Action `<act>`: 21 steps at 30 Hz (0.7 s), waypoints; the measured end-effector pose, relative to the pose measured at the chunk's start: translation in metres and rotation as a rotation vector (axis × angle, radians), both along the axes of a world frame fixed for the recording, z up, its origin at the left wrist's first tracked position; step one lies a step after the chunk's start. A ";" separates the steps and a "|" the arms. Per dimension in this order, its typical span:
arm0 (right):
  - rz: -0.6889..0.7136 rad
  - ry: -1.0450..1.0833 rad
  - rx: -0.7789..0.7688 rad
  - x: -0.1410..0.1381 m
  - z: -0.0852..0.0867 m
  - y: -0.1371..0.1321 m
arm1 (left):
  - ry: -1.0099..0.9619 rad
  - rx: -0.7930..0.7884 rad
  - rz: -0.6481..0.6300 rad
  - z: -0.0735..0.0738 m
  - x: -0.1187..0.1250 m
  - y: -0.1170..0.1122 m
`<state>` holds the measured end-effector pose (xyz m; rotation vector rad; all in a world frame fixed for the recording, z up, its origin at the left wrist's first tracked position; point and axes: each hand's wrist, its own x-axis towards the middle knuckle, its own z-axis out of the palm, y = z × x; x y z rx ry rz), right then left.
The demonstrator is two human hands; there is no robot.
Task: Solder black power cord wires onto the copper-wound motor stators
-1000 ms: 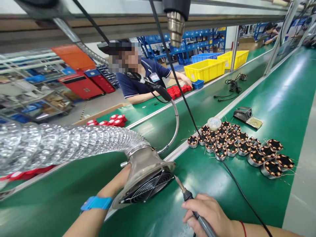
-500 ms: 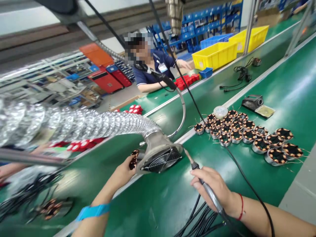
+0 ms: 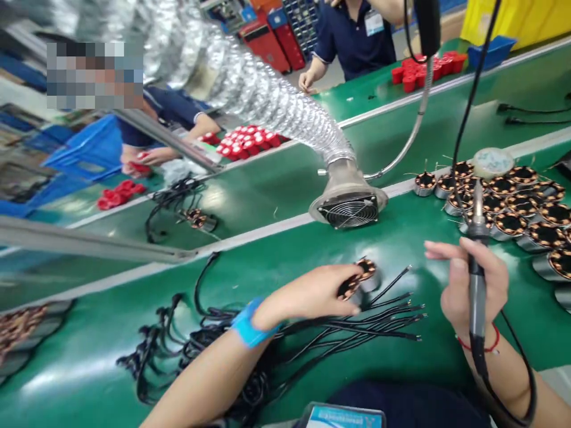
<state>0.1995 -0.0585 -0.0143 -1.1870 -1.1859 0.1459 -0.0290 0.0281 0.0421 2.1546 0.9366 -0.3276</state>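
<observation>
Here we have a wound stator [image 3: 362, 272] low over the green bench [image 3: 276, 261], a little in front of the fan hood [image 3: 348, 205]. It is pinched in our left hand [image 3: 319, 292]. The fingers [image 3: 348, 280] are curled closed round its near side, and the copper winding shows just past their tips. It sits tilted, but blur keeps us from telling whether it touches the bench.

Just below and to the right of it, a loose bundle of black wires [image 3: 383, 318] fans across the bench with its bare ends pointing right. The other ends run back under our forearm into a tangle at the left. A blue wristband [image 3: 247, 324] circles the left wrist.

Our right hand [image 3: 468, 288] stands apart to the right. Its fingers [image 3: 497, 273] are wrapped shut round the handle of a soldering iron [image 3: 477, 249], which is held nearly upright, tip upward. Its cord drops past a red bracelet [image 3: 491, 346].

Behind the stator, the fan hood turns its grille toward us at the end of a silver foil duct [image 3: 250, 89]. To the right lies a cluster of more stators [image 3: 517, 208], with a white round tub [image 3: 493, 161] at its far edge.

Beyond the pale divider, on the next belt, are red parts [image 3: 247, 141]. A person in a dark blue shirt [image 3: 357, 35] works on the far side of that belt.
</observation>
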 end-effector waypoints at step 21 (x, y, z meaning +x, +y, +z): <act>0.006 -0.565 -0.598 0.027 -0.031 0.030 | -0.081 0.751 1.278 -0.056 -0.089 0.110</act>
